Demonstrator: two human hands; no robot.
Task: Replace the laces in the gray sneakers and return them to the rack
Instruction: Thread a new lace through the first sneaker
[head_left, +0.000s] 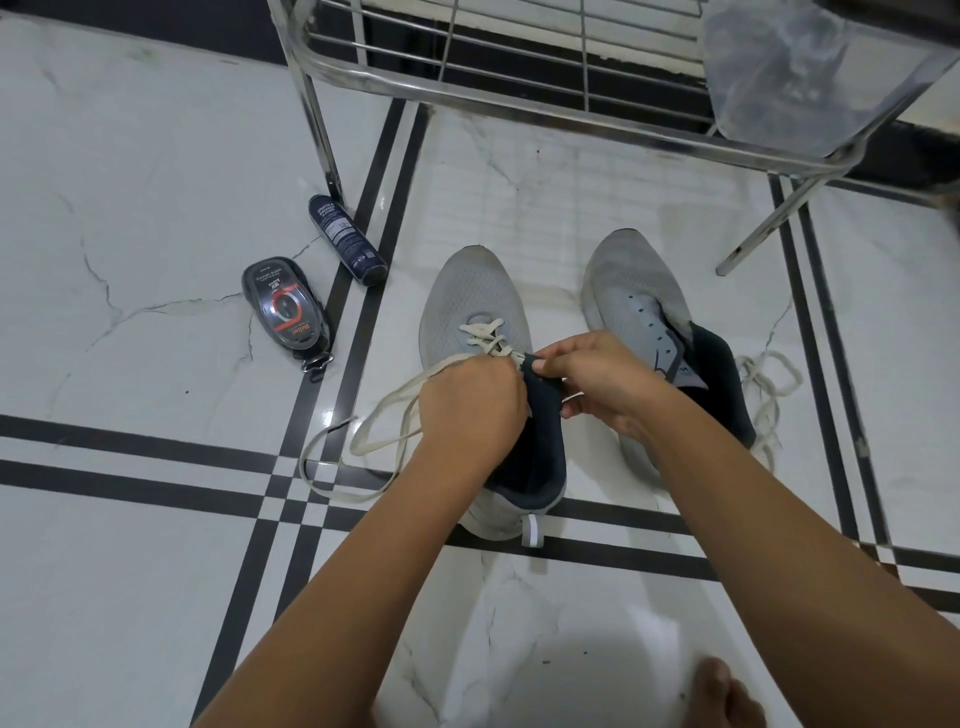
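Note:
Two gray sneakers stand side by side on the floor, toes pointing away. The left sneaker (470, 296) has a cream lace (363, 439) threaded through its lower eyelets, with long loose ends looping out to the left. My left hand (470, 405) grips the lace at the sneaker's throat. My right hand (597, 379) pinches the dark tongue and lace at the same spot. The right sneaker (634, 296) has bare eyelets. A second cream lace (769, 384) lies bunched on the floor to its right.
A steel shoe rack (519, 98) stands just beyond the sneakers, with a grey plastic bag (789, 73) on its right end. A dark spray can (347, 240) and a shoe-polish sponge pack (285, 309) lie at left. A bare foot (724, 696) shows at bottom right.

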